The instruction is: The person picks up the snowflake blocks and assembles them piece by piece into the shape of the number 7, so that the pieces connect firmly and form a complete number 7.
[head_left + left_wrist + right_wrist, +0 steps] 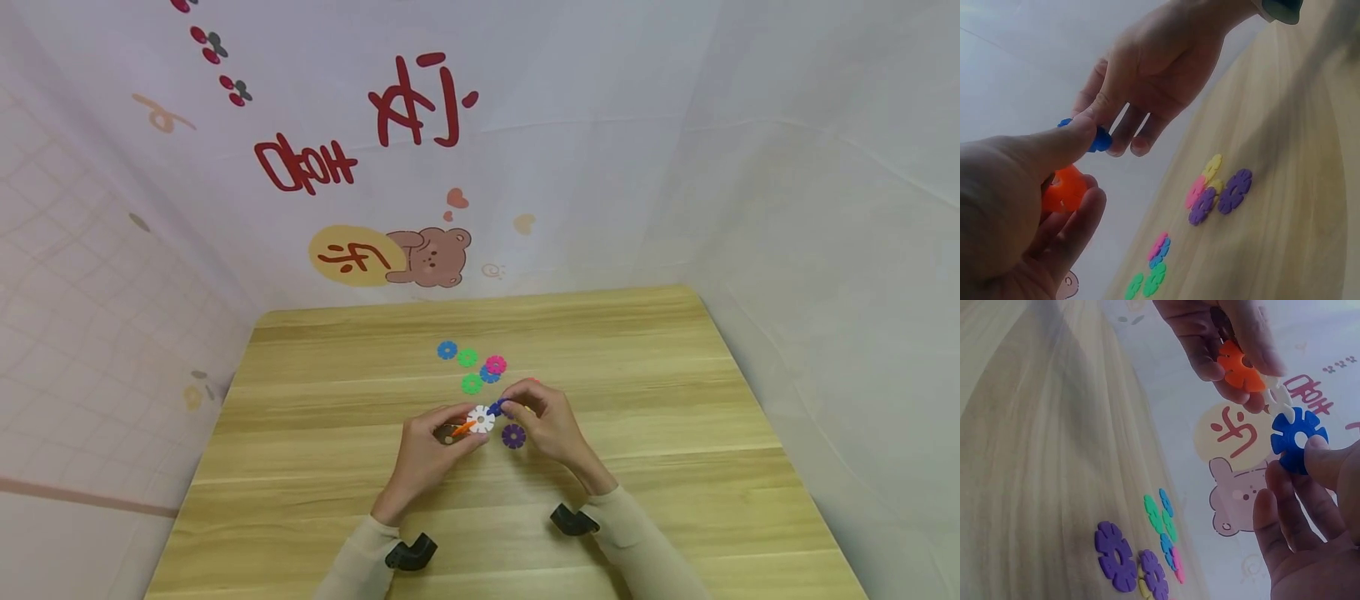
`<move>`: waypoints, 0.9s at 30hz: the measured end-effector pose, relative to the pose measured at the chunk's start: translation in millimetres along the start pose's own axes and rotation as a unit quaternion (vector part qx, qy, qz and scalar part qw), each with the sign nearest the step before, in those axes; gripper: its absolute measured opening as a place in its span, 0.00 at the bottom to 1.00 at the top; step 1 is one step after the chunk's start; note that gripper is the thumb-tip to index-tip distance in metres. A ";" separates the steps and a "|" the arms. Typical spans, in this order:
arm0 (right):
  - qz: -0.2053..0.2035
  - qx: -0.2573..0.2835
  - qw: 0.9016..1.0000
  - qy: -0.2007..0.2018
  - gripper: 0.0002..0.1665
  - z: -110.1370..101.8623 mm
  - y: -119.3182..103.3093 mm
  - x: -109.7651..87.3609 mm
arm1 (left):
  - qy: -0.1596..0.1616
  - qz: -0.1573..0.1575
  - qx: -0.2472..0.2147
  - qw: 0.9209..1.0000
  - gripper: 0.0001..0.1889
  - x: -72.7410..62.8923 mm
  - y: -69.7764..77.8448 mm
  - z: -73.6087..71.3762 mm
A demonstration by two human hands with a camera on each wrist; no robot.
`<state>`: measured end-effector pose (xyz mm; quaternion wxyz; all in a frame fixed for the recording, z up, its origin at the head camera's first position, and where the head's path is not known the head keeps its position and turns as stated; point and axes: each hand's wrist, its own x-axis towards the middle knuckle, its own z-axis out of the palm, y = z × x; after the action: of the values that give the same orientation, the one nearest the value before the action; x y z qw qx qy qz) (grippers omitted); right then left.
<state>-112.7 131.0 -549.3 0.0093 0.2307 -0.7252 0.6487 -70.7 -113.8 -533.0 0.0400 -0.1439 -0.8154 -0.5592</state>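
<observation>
Pinching blue disc (pixel 1286 444): right hand (pixel 549 423) (white disc (pixel 486 423) touching).

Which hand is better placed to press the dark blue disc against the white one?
Likely the right hand: it pinches the dark blue disc, next to the white disc; the left hand holds the orange disc, so suits steadying.

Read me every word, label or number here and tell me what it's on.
"安": large, red, turned sideways, on the back curtain.
"喜": red, turned sideways, lower left of it on the same curtain.
"乐": red, turned sideways, on the yellow circle beside the printed bear.
No lettering can be made out on the held white disc, orange disc or blue disc.
</observation>
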 end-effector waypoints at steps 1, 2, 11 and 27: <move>-0.004 0.002 1.000 0.000 0.05 0.4 0.7 -0.6 | 0.002 -0.002 0.003 1.000 0.24 0.2 0.0 0.4; -0.006 0.004 1.000 0.000 0.05 0.7 1.3 -1.2 | 0.005 -0.001 0.005 1.000 0.23 0.3 -0.2 0.9; -0.021 0.011 1.000 0.012 0.05 1.9 4.3 -2.5 | 0.009 0.020 0.013 1.000 0.21 1.6 -0.9 2.2; -0.028 0.028 0.999 0.021 0.02 -3.0 4.5 -5.6 | -0.009 0.053 0.031 0.998 0.21 4.4 0.9 5.7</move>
<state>-110.1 135.9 -554.8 0.0366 0.2376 -0.6992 0.6733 -74.1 -107.5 -533.3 0.0669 -0.1901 -0.8241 -0.5294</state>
